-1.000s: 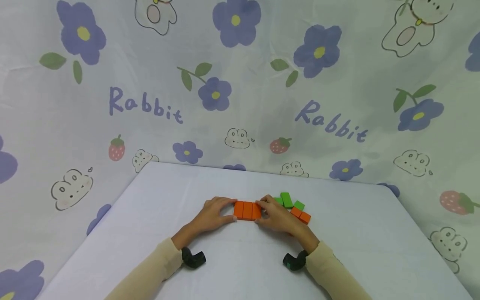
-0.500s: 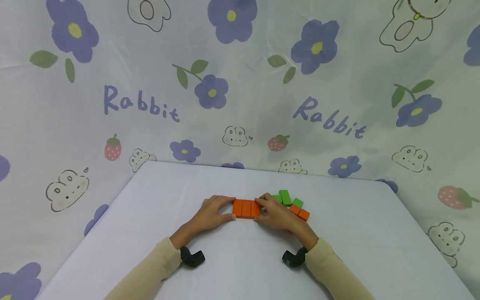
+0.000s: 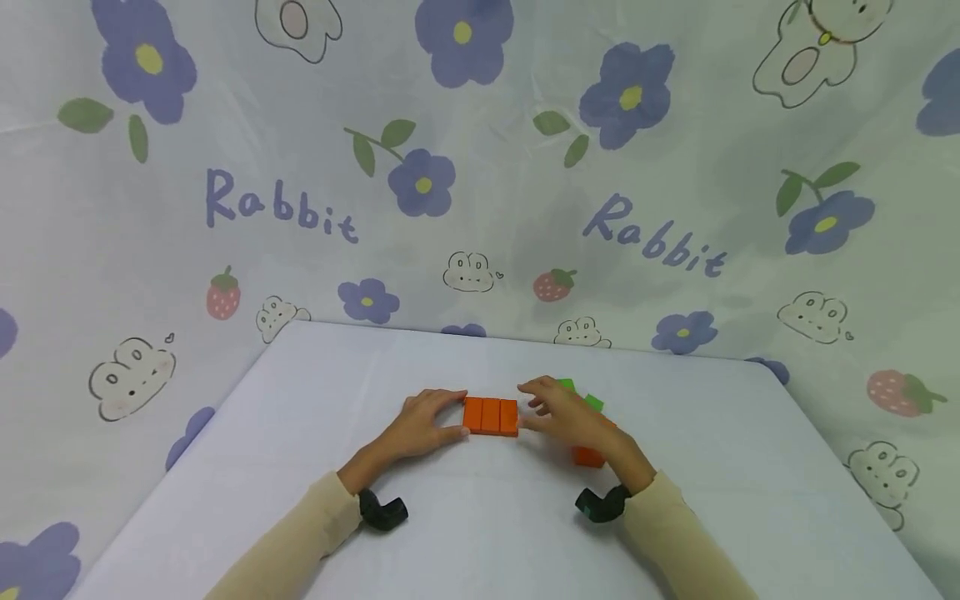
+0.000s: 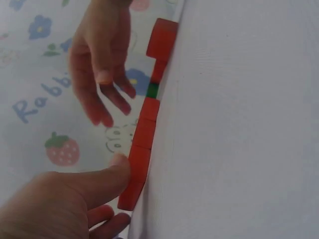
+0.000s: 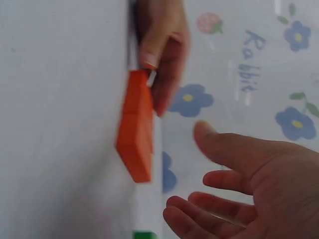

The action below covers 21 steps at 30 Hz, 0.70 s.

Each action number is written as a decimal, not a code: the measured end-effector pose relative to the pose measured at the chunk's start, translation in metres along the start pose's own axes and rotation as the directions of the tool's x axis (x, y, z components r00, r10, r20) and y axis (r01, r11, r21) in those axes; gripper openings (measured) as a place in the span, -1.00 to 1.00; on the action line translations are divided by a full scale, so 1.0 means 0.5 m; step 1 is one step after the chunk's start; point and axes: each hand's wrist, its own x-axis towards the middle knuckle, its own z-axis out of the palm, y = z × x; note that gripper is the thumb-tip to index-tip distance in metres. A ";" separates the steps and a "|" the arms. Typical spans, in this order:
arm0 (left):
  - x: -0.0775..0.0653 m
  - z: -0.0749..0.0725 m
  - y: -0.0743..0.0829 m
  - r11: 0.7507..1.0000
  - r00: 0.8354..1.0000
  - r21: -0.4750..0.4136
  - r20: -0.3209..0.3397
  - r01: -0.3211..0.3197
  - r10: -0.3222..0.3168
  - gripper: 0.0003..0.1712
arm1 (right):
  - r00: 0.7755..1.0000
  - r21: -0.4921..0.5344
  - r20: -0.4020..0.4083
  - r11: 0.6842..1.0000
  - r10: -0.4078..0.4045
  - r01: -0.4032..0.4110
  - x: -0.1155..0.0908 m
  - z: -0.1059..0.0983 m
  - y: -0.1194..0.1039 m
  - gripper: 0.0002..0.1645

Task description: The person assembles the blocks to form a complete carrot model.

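Three orange blocks (image 3: 491, 416) lie side by side as a flat row on the white table. At the row's left end, my left hand (image 3: 415, 428) holds the end block by its near and far corners, thumb in front and a finger behind. The left wrist view shows that thumb (image 4: 117, 174) against the near side of the orange blocks (image 4: 141, 159). My right hand (image 3: 566, 414) hovers just right of the row, apart from it, with loosely bent fingers and nothing in them. In the right wrist view the right hand (image 5: 259, 184) is spread beside the row.
Beneath and behind the right hand are loose blocks: an orange block (image 3: 588, 457) nearer me, and green blocks (image 3: 593, 403) farther back, partly hidden. The white table (image 3: 375, 358) ends at a printed cloth backdrop (image 3: 480, 167).
My right hand has let go of the row's right end and moved right and slightly up, over the loose blocks. The left hand and the orange row stay in place.
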 end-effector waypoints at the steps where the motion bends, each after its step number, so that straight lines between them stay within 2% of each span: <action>1: 0.000 0.000 0.000 1.000 1.000 -0.007 0.006 0.002 -0.002 -0.24 | 1.000 0.011 -0.018 1.000 0.005 -0.005 -0.008 -0.012 0.001 -0.34; 7: 0.000 -0.004 0.001 1.000 1.000 -0.008 0.003 -0.010 0.010 -0.32 | 0.990 -0.031 -0.138 1.000 -0.003 -0.001 -0.059 -0.083 0.027 -0.52; 10: 0.005 -0.004 0.002 1.000 0.999 -0.007 -0.028 -0.028 0.027 -0.35 | 0.981 -0.069 -0.194 0.997 0.021 -0.035 -0.085 -0.104 0.053 -0.59; 12: 0.003 -0.001 0.000 1.000 1.000 0.003 -0.027 -0.015 0.015 -0.35 | 0.976 -0.081 -0.211 0.994 0.057 -0.075 -0.103 -0.105 0.072 -0.65; 16: -0.006 0.009 -0.006 1.000 1.000 0.014 -0.013 0.014 -0.014 -0.35 | 0.974 -0.090 -0.174 0.983 0.142 -0.159 -0.132 -0.093 0.107 -0.76; 21: -0.008 0.008 -0.003 1.000 1.000 -0.005 -0.019 0.009 -0.009 -0.35 | 0.981 -0.074 -0.108 0.983 0.159 -0.167 -0.148 -0.080 0.134 -0.75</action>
